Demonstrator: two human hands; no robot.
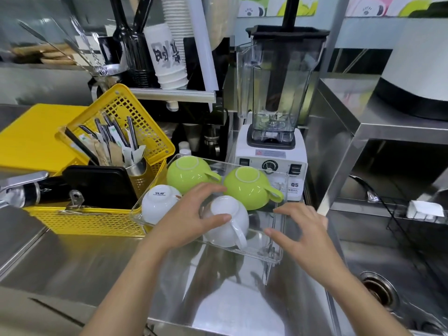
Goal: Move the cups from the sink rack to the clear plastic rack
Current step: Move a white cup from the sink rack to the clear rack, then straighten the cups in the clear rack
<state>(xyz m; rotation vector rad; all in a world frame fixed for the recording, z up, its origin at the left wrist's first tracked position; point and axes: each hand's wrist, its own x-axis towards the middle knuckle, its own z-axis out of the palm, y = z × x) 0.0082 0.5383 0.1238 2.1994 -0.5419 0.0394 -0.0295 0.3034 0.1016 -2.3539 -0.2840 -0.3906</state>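
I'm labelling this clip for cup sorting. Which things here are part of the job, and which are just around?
Job: clear plastic rack, two green cups, two white cups, left hand, right hand.
Around: blender, yellow basket, paper cups.

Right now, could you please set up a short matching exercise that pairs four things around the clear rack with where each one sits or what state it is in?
Things:
1. White cup
2. Green cup with handle pointing right
3. Blender
4. Yellow basket

Places or states:
A. Behind the clear rack
B. Left of the rack, holding cutlery
C. Upside down under the left hand
D. Upside down at the rack's far right

Pairs: 1-C, 2-D, 3-A, 4-B
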